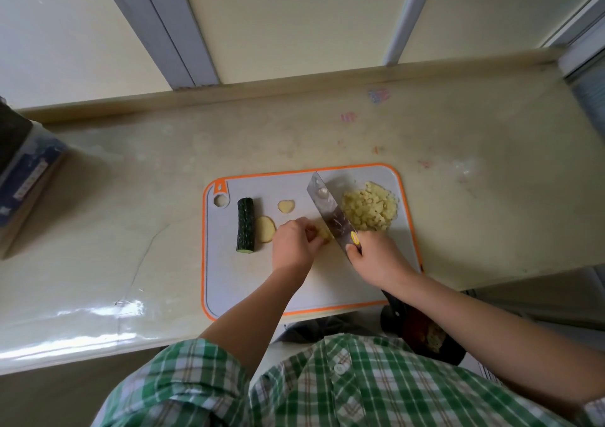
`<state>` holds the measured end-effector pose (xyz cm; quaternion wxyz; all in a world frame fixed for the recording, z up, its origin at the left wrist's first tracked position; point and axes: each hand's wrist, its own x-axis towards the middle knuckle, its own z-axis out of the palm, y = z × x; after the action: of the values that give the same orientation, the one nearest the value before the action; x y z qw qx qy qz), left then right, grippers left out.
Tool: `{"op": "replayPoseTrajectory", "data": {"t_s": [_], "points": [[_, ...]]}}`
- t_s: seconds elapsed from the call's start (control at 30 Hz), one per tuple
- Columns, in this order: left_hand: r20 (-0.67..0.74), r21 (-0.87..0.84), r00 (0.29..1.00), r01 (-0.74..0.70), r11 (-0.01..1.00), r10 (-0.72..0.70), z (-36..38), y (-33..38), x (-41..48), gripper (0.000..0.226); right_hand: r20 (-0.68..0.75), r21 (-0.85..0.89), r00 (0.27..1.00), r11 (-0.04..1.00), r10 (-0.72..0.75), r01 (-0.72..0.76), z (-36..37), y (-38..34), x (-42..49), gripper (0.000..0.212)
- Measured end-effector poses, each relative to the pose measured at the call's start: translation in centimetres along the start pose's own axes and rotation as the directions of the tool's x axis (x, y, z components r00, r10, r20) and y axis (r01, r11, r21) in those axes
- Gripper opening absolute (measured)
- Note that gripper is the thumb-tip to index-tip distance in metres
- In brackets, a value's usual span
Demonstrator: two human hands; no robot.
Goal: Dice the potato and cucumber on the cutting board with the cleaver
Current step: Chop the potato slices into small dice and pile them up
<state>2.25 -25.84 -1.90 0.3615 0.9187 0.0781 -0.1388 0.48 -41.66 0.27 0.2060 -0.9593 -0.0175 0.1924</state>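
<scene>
A grey cutting board (229, 282) with an orange rim lies on the counter. My right hand (376, 256) grips the cleaver (330, 213) by its handle, the blade slanting up and to the left across the board. My left hand (293, 243) holds down a small stack of potato pieces (324, 234) just left of the blade. A heap of diced potato (371, 210) lies right of the blade. Two potato slices (265, 228) (286, 206) lie left of my left hand. A dark green cucumber piece (245, 224) lies upright on the board's left side.
The pale counter (131, 197) extends left and right of the board, with a raised back edge along the wall. A box-like object (23, 177) stands at the far left. A dark object (422, 328) sits below the counter's front edge by my right arm.
</scene>
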Motion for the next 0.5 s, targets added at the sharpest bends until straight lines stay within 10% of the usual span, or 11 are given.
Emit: {"op": "replayPoseTrajectory", "data": {"t_s": [0.5], "points": [[-0.004, 0.005, 0.997, 0.075, 0.997, -0.075, 0.7, 0.2, 0.3, 0.013, 0.069, -0.021, 0.997, 0.999, 0.047, -0.046, 1.7, -0.6, -1.1, 0.039]]}}
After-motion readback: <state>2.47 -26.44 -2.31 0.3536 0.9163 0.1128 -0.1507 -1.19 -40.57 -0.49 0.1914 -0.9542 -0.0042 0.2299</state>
